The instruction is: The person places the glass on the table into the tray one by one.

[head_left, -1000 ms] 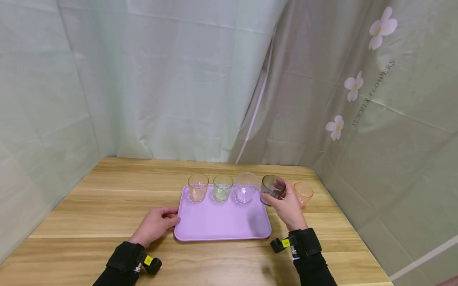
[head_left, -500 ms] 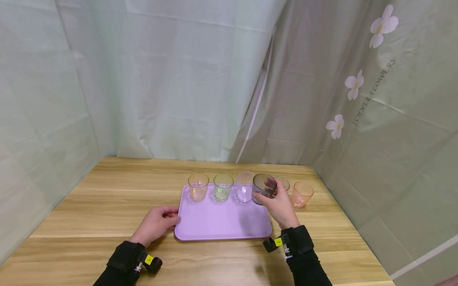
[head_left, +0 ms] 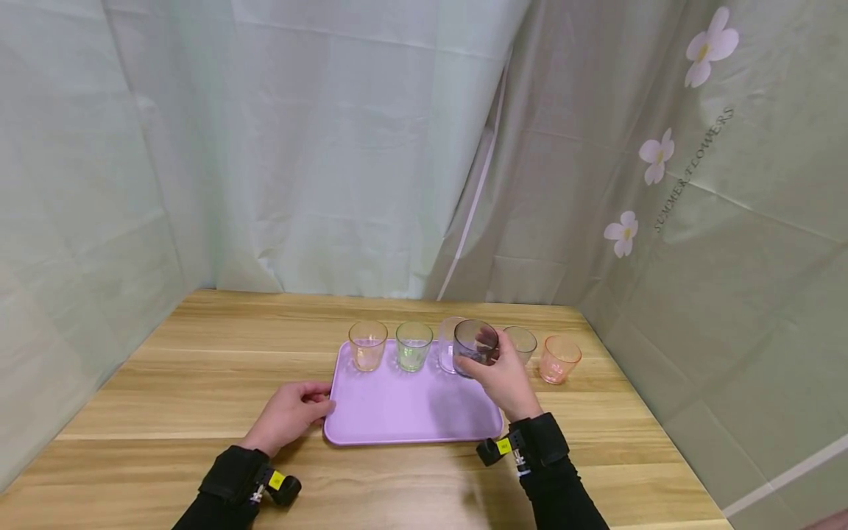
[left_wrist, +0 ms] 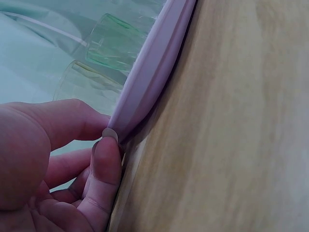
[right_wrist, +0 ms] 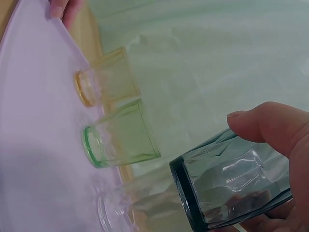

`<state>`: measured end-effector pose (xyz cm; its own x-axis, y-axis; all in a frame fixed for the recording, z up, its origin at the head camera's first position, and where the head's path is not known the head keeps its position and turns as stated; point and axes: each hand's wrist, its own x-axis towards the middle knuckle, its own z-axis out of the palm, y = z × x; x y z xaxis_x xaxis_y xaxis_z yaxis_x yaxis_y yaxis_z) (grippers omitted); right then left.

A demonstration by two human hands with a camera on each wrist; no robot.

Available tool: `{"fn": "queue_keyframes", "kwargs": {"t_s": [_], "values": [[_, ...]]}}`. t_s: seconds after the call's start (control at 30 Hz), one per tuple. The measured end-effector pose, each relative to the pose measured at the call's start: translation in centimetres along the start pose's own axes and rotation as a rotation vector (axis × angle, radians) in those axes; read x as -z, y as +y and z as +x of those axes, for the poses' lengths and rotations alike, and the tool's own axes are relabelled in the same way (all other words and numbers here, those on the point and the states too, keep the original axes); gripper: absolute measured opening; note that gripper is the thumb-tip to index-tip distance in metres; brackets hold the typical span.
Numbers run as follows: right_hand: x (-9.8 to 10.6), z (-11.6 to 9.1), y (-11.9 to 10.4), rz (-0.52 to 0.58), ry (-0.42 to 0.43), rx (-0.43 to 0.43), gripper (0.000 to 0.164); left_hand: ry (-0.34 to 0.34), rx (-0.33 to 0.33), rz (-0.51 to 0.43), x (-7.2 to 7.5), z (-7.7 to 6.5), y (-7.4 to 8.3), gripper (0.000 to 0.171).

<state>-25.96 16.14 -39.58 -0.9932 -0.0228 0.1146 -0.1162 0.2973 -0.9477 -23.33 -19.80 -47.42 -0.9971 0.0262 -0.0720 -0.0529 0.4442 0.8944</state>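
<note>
A dark grey glass (head_left: 474, 344) is held in my right hand (head_left: 505, 383), thumb on one side and fingers on the other. It hovers over the right part of a purple tray (head_left: 411, 416), partly hiding a clear glass (head_left: 445, 352). Along the tray's far side stand a yellow glass (head_left: 367, 347), a green glass (head_left: 414, 347) and that clear one, all upright. My left hand (head_left: 289, 416) grips the tray's left edge. In the left wrist view the finger and thumb tips meet at the tray's rim (left_wrist: 145, 77).
Right of the tray, an orange glass (head_left: 559, 361) and a pale see-through glass (head_left: 523, 340) stand on the wooden table (head_left: 199, 368); my right hand partly covers the pale one. A light curtain (head_left: 331, 184) hangs behind the table and along its sides.
My right hand has carried the dark grey glass leftward, from beside the tray's right edge to over the tray. The pale glass behind it has come into view. My left hand stays put.
</note>
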Motion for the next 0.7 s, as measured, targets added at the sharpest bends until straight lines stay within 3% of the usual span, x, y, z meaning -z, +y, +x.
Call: {"fn": "queue_keyframes", "kwargs": {"t_s": [0.7], "values": [[-2.9,0.0,-0.6,0.006,-0.041,0.039,0.079,-0.001,0.011,-0.012,0.0,0.2,-0.4,0.048]]}}
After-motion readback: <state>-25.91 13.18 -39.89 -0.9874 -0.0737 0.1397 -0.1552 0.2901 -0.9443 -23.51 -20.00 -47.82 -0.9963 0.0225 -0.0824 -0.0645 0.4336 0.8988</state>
